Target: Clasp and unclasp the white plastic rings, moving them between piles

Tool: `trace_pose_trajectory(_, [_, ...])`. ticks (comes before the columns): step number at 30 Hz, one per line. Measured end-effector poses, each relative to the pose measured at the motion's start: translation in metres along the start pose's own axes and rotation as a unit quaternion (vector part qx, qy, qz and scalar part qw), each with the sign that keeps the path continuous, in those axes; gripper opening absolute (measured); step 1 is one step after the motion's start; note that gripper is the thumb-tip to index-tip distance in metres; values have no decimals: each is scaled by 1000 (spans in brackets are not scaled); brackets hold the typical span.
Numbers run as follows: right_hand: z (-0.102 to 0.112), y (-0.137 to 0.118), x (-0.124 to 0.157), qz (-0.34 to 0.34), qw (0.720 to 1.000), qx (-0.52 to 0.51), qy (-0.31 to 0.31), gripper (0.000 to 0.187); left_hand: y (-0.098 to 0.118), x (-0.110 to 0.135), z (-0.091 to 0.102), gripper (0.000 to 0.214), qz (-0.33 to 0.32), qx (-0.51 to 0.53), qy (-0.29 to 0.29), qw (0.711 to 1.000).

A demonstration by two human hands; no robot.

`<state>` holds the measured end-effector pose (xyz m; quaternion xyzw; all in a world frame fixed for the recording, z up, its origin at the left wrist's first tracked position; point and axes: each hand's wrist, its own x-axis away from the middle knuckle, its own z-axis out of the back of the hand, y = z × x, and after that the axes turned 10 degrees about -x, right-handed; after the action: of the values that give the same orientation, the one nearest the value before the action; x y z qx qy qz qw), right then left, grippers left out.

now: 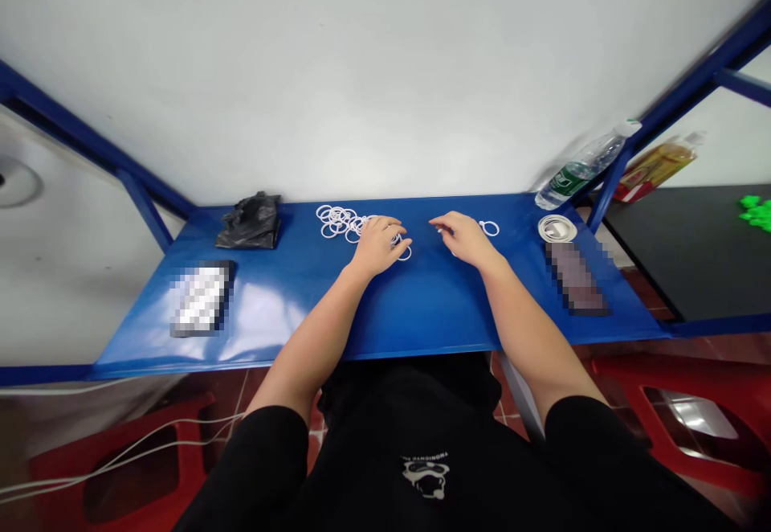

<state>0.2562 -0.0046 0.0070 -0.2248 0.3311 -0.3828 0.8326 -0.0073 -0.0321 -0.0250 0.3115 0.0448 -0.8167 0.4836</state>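
Note:
Several thin white rings (pixel 337 217) lie in a loose, overlapping pile on the blue tabletop (pixel 415 307). Over the right end of this pile is my left hand (pixel 378 244), palm down, its fingers spread and its thumb apart; it covers some of the rings. To the right, my right hand (pixel 465 238) is bent with thumb and fingers brought together. Bits of a white ring show at its fingertips and below its palm, mostly hidden by the hand. Just beyond the knuckles rests another white ring (pixel 491 228).
A crumpled black plastic bag (pixel 250 223) and a blurred-out flat object (pixel 203 297) lie at left. At right are a coiled white cable (pixel 557 229), a blurred-out dark object (pixel 577 278) and a leaning water bottle (pixel 584 169). Blue frame bars (pixel 144 206) flank the table.

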Motion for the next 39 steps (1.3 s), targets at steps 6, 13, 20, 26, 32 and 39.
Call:
trace_pose_trajectory(6, [-15, -46, 6, 65, 986, -155, -1, 27, 11, -1, 7, 40, -34, 31, -26, 999])
trace_pose_trajectory(13, [-25, -49, 7, 79, 979, -186, -17, 24, 18, -3, 5, 27, -87, 57, -47, 993])
trace_pose_trajectory(20, [-23, -43, 7, 55, 986, -160, 11, 24, 15, -3, 5, 23, -90, 43, -32, 995])
trace_pose_trajectory(26, [-21, -37, 6, 48, 994, -100, -7, 18, 15, -4, 7, 25, -82, 42, -38, 995])
trace_pose_trajectory(32, [-25, -38, 6, 14, 994, -102, -23, 12, 16, -3, 5, 24, -88, 37, -24, 995])
trace_pose_trajectory(39, [-28, -34, 6, -12, 991, -130, -42, 8, 16, -3, 4, 22, -101, 38, -2, 994])
